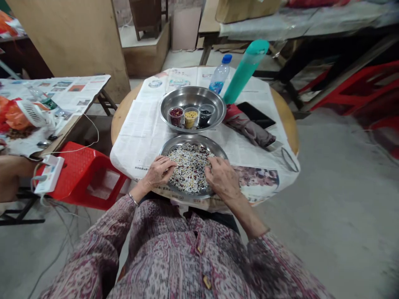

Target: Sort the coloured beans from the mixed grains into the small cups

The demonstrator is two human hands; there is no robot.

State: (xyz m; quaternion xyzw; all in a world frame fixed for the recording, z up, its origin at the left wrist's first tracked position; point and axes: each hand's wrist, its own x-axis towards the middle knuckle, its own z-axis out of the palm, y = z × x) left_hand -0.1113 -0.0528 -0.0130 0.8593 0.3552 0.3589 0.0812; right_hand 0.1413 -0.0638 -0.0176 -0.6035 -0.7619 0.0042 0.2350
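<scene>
Steel plate (217, 146) on the near side of a round wooden bench (288, 114), with a mixed heap of grains (188, 166) spread across it, mostly white with red, yellow and black bits. Both hands are on it: left hand (161, 169) at the left edge of the heap, right hand (222, 176) at the right. Fingers are curled in on both, but honestly can't tell if either one's pinching any grains. Just behind the plate there's a steel bowl (193, 96) holding three clear cups side by side: red beans (176, 116), yellow grains (190, 118), black beans (205, 116). Newspaper (134, 135) sits under everything, and a blue-capped bottle (220, 75) stands by the bowl.
</scene>
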